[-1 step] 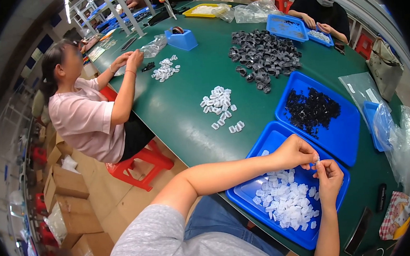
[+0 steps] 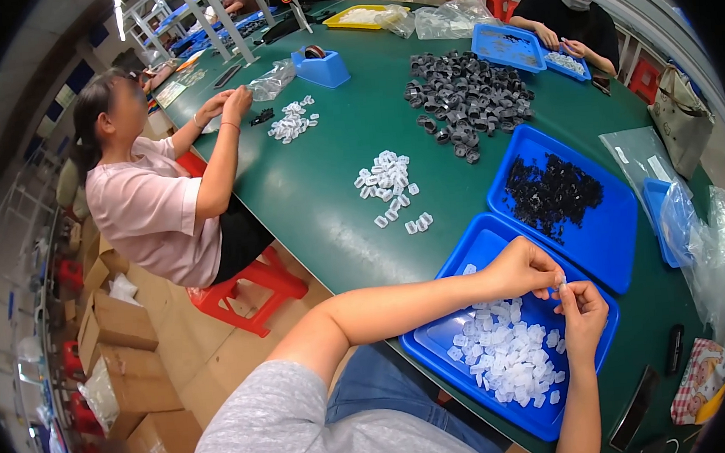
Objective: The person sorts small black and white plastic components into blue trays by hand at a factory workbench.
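My left hand [image 2: 521,270] and my right hand [image 2: 584,311] meet at the fingertips over the right side of a blue tray [image 2: 427,341]. Pinched between them is a small translucent white plastic piece [image 2: 560,280], mostly covered by the fingers. Below and left of my hands, many like translucent white pieces [image 2: 509,360] lie heaped in the tray. Just beyond it, a second blue tray [image 2: 615,245] holds a pile of small black parts [image 2: 552,194].
A white pile [image 2: 384,178] and a heap of dark grey rings [image 2: 467,95] lie on the green table [image 2: 319,221]. A co-worker [image 2: 154,179] sits left; another [image 2: 572,27] sits far right. Plastic bags [image 2: 695,234], a phone [image 2: 634,409] and a black marker [image 2: 674,348] lie right.
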The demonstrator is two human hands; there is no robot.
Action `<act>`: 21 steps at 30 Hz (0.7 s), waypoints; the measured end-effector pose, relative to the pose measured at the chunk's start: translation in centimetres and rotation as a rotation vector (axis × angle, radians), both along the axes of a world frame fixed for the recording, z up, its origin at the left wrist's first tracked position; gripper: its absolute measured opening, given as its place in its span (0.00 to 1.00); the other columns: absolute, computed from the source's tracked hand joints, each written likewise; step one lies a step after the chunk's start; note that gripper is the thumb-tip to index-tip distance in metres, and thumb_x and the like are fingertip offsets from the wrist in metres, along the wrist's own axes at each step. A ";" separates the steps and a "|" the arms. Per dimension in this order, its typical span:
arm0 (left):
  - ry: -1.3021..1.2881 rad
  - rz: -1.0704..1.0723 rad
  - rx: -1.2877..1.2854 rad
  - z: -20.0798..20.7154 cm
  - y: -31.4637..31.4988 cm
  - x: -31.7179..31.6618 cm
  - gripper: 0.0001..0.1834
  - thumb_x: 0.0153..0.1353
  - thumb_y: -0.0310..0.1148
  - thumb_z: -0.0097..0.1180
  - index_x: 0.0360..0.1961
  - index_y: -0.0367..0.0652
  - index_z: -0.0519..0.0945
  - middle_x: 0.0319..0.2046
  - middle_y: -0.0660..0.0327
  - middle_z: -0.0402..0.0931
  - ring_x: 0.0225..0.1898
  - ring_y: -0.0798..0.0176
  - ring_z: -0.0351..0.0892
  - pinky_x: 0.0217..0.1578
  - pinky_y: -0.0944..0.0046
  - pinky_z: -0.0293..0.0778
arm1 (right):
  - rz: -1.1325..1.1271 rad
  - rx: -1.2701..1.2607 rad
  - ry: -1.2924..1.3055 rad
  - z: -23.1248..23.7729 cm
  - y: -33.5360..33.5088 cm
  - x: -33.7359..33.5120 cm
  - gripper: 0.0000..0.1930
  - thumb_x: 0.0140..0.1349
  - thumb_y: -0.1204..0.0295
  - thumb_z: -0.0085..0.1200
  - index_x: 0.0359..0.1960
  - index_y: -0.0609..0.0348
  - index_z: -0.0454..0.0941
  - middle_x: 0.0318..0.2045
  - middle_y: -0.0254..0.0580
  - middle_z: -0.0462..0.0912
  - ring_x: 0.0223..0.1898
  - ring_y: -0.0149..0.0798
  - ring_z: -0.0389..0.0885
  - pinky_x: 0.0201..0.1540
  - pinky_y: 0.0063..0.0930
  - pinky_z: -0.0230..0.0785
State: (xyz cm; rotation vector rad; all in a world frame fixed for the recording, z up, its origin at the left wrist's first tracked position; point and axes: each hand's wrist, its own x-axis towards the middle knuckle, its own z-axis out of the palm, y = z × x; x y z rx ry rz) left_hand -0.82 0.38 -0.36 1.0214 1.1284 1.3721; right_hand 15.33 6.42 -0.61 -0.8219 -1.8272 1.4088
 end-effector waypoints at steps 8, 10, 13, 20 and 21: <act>0.091 -0.011 0.057 -0.1 0.7 -0.1 0.11 0.55 0.31 0.55 0.33 0.31 0.79 0.25 0.57 0.78 0.23 0.71 0.77 0.25 0.74 0.74 | -0.002 -0.149 -0.030 1.2 0.2 -0.1 0.07 0.57 0.72 0.52 0.29 0.63 0.73 0.24 0.37 0.78 0.24 0.24 0.74 0.24 0.14 0.65; 0.096 0.021 0.015 0.4 0.3 -0.1 0.11 0.55 0.29 0.54 0.34 0.31 0.79 0.25 0.57 0.78 0.23 0.71 0.77 0.25 0.74 0.74 | 0.001 -0.154 -0.021 1.7 0.0 -0.7 0.07 0.56 0.72 0.53 0.30 0.64 0.74 0.25 0.38 0.78 0.23 0.25 0.74 0.24 0.14 0.65; 0.145 0.033 -0.010 0.8 0.2 -0.5 0.11 0.54 0.28 0.53 0.36 0.31 0.78 0.26 0.57 0.78 0.25 0.70 0.78 0.27 0.73 0.75 | 0.031 -0.180 0.051 0.9 0.5 -1.1 0.07 0.56 0.73 0.53 0.30 0.65 0.74 0.25 0.40 0.78 0.23 0.26 0.75 0.24 0.15 0.66; -0.035 0.013 -0.072 1.0 0.2 0.3 0.12 0.54 0.25 0.55 0.39 0.29 0.76 0.30 0.53 0.78 0.30 0.69 0.78 0.32 0.73 0.76 | 0.158 -0.293 0.163 0.5 1.2 0.2 0.08 0.57 0.73 0.52 0.35 0.65 0.75 0.26 0.40 0.80 0.21 0.23 0.73 0.24 0.14 0.66; -0.050 0.016 -0.063 1.0 0.3 0.4 0.13 0.54 0.25 0.55 0.40 0.29 0.75 0.31 0.53 0.78 0.30 0.68 0.78 0.33 0.73 0.76 | 0.146 -0.289 0.162 0.4 1.2 0.4 0.08 0.57 0.73 0.52 0.35 0.65 0.75 0.26 0.40 0.80 0.21 0.23 0.73 0.24 0.14 0.66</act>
